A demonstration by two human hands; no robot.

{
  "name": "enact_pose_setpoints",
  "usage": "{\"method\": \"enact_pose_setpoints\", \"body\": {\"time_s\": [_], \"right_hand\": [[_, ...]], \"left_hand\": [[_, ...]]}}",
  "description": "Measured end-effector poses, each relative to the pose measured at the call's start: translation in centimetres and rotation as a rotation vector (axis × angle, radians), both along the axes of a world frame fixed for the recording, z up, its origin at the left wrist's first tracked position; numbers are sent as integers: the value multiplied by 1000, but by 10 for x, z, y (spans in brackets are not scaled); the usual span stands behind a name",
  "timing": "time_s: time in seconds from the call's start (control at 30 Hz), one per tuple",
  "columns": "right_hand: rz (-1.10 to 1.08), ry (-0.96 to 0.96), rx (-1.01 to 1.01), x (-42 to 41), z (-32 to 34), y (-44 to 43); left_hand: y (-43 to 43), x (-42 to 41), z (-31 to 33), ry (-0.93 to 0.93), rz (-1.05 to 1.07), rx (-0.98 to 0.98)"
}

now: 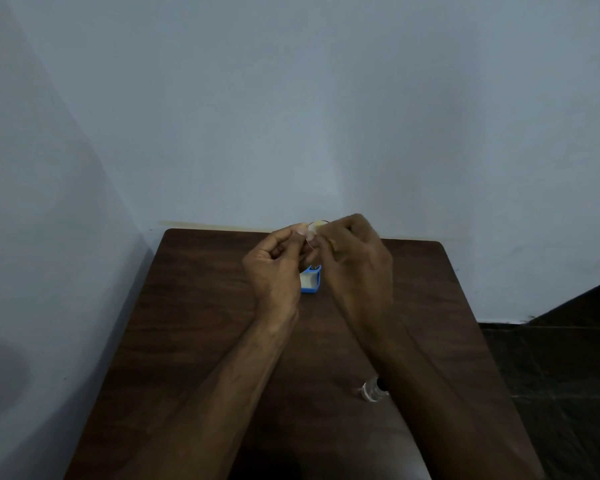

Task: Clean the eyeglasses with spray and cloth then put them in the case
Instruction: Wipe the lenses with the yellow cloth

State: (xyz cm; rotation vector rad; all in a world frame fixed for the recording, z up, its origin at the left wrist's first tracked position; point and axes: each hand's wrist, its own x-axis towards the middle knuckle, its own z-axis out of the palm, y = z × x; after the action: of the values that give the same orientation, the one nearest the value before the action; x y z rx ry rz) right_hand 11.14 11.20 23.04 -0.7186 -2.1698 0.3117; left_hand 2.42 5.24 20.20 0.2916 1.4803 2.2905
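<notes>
Wiping looks like the step in hand. Both hands are raised close together over the far end of the table (187, 306). The left hand (274, 265) pinches the glasses (313, 233) by a thin rim, fingers curled. The right hand (355, 261) curls round what seems a pale cloth (332, 242), held against a lens. The spray (373, 391) sits on the table by the right forearm, so spraying is probably done. The blue case (310, 282) lies open beneath the hands; the glasses are not yet in it.
</notes>
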Motion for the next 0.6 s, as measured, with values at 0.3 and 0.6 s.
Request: {"method": "enact_pose_setpoints", "body": {"time_s": [0.3,0.6], "right_hand": [[71,-22,9,8,-1,-4],[-50,-35,112,11,7,13]], "left_hand": [[2,-4,3,-63,9,37],[0,-6,9,-36,-5,35]]}}
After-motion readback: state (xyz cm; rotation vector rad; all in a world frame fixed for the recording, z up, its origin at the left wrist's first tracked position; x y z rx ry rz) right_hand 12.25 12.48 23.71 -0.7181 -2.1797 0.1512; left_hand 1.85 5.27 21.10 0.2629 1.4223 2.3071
